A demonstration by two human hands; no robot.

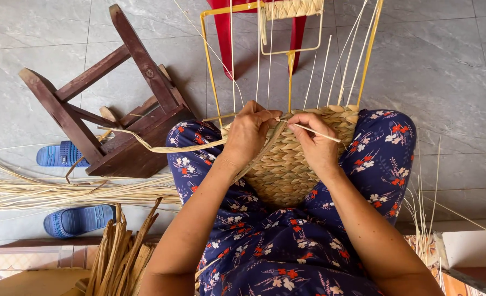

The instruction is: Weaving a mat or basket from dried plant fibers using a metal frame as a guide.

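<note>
Two hands weaving at the top edge of a woven basket [287, 164] that is lying on the lap.

Left hand [249, 134] is pinching a flat twisted fibre strand [160, 147] against the basket rim, fingers closed on it; the strand is trailing away left of the basket toward the overturned wooden stool [117, 109]. Right hand [315, 140] is gripping a thin pale reed [322, 133] between thumb and forefinger, closed tight, the reed poking out right across the basket's upper edge. Both grips are sitting just above the finished weave, touching the rim. Yellow wire frame [207, 60] and upright stakes are rising from the basket's far side. Loose straw bundle [62, 192] and two blue sandals [75, 219] are lying well left of the basket; a red chair [225, 33] is standing beyond it.
</note>
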